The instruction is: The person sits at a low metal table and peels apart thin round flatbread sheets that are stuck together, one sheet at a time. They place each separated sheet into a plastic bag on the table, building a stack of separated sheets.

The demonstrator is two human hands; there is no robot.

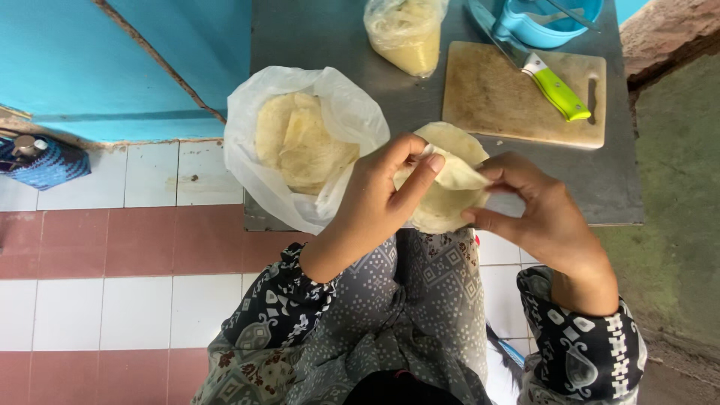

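Both hands pinching thin flatbread (444, 196) at desk (337, 45) front edge: left hand (382, 196) gripping 9 o'clock rim, right hand (534, 210) gripping 3 o'clock. Looking soft, floppy, tearable; rim grip seems best.

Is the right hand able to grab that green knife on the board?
Probably not right now: the right hand is pinching the round wrapper. Otherwise nothing blocks the knife on the cutting board.

Pale cream wrapper (448, 184), lime-green knife handle (556, 93), blue bowl (551, 22) — black-and-white patterned sleeves (585, 345).
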